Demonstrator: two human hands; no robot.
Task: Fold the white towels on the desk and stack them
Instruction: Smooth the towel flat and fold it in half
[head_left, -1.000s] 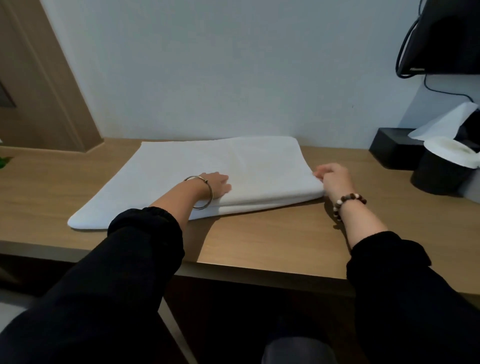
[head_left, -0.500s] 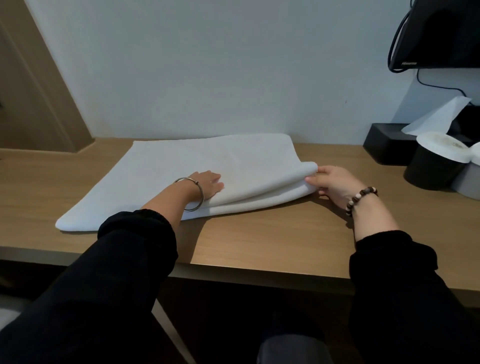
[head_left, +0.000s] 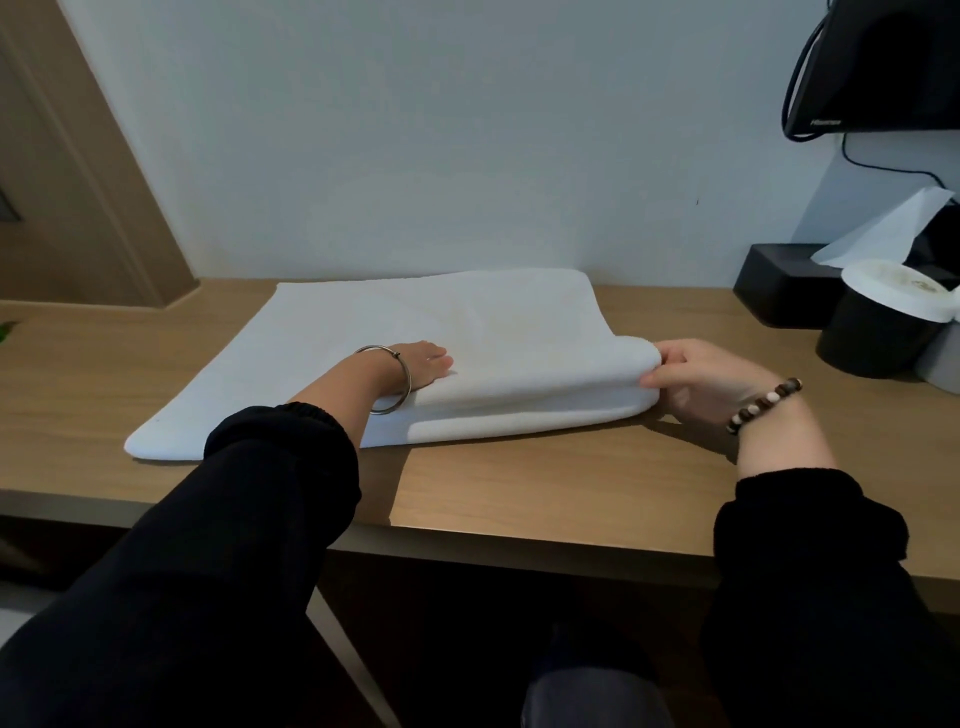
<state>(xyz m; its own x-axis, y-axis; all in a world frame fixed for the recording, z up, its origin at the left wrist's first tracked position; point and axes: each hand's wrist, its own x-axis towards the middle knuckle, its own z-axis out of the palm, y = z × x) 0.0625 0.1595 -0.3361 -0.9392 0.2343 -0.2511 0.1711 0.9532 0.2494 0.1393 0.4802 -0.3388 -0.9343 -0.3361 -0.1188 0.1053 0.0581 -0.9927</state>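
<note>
— Since half a second ago the right grip (head_left: 711, 379) has drawn the right end of the white towel (head_left: 467, 322) a little higher, and its upper layer now stands further off the lower one there.

— How is that grip set?

— Thumb and curled fingers pinch the near right corner of the upper layer. A bead bracelet (head_left: 763, 405) sits on that wrist, above a black sleeve.

— And the other one?

— The left grip (head_left: 418, 366) has hardly shifted. It lies palm down on the towel near the front edge, about halfway along, with its fingers straight and pointing right. I cannot tell whether the fingertips reach under the lifted layer. A metal bangle (head_left: 409, 382) hangs round that wrist.

— Where does the towel lie?

— On the wooden surface (head_left: 519, 478), doubled over. Its far edge is close to the white wall and its left end is flat. The lower layer stays down on the wood, and only the right part of the upper layer is off it.

— Anything else on there?

— At the right, well apart from the towel, there is a black tissue box (head_left: 774, 283) with a white sheet sticking out of it. Just in front of it stands a black tub (head_left: 872, 338) with a white top. A dark screen (head_left: 883, 67) hangs above them.
</note>
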